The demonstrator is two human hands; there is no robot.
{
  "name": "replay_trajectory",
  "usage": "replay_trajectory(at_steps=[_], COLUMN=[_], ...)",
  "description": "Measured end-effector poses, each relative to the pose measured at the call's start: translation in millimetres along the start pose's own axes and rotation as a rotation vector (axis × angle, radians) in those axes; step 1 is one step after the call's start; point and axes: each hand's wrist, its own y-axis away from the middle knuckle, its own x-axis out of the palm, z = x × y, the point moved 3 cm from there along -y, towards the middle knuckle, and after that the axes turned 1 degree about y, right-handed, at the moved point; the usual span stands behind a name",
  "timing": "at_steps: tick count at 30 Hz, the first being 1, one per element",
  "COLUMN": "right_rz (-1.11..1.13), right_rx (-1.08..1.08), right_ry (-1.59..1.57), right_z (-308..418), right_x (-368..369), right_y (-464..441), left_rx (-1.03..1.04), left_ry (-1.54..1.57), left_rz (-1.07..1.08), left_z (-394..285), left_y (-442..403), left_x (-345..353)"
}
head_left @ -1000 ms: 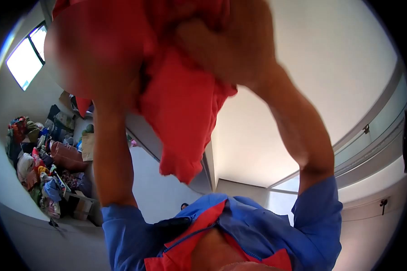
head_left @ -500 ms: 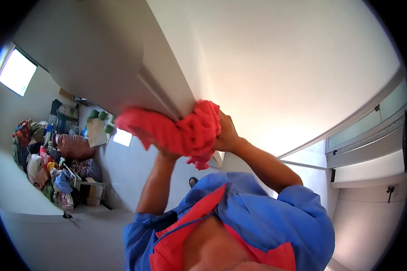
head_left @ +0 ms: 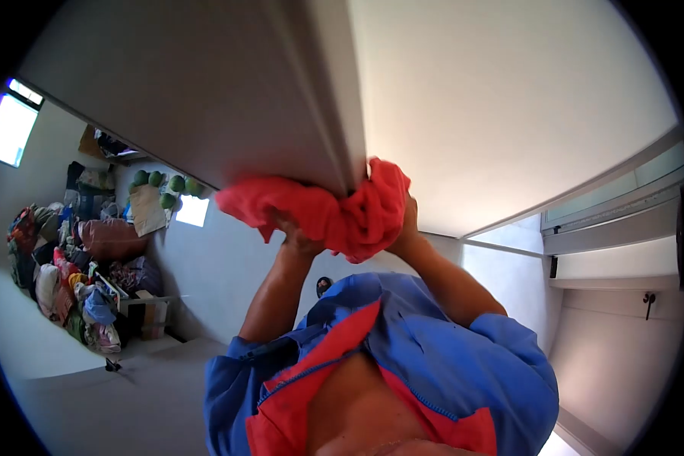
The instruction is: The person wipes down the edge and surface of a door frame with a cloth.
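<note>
A bunched red cloth is wrapped around the lower end of a tall panel edge, which looks like a door or cabinet side. My left hand is closed on the cloth from below, on the panel's dark face. On the other side, my right hand grips the bunched end against the pale face. Cloth folds hide most of the fingers of both hands. Both arms are raised, in blue sleeves.
At the left lies a heap of clothes and bags beside a low shelf. Several round green fruits sit near a brown paper sheet. A bright window is at far left. To the right, a door with a key shows.
The cloth and both hands have shifted right in view, still around the panel edge. The panel now looks more upright, and the surroundings at the left have shifted with the view.
</note>
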Motion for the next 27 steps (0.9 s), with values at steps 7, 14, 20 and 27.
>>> replay_trajectory(at_steps=[7, 14, 20, 27], right_rz=[-0.205, -0.240, -0.146, -0.160], right_rx=[0.244, -0.239, 0.047, 0.049], right_ry=[-0.227, 0.209, 0.127, 0.198], right_z=[39.3, 83.2, 119.0, 112.9], right_x=[32.3, 85.8, 99.8, 147.1], right_y=[40.7, 31.8, 2.5, 19.6], left_rx=[0.066, -0.092, -0.094, -0.402], left_ry=[0.160, 0.244, 0.301, 0.418], left_rz=[0.183, -0.005, 0.060, 0.123], left_z=[40.5, 75.1, 112.9, 118.9], left_y=[-18.9, 16.3, 26.8, 87.8], left_x=[-23.9, -30.7, -41.6, -22.8])
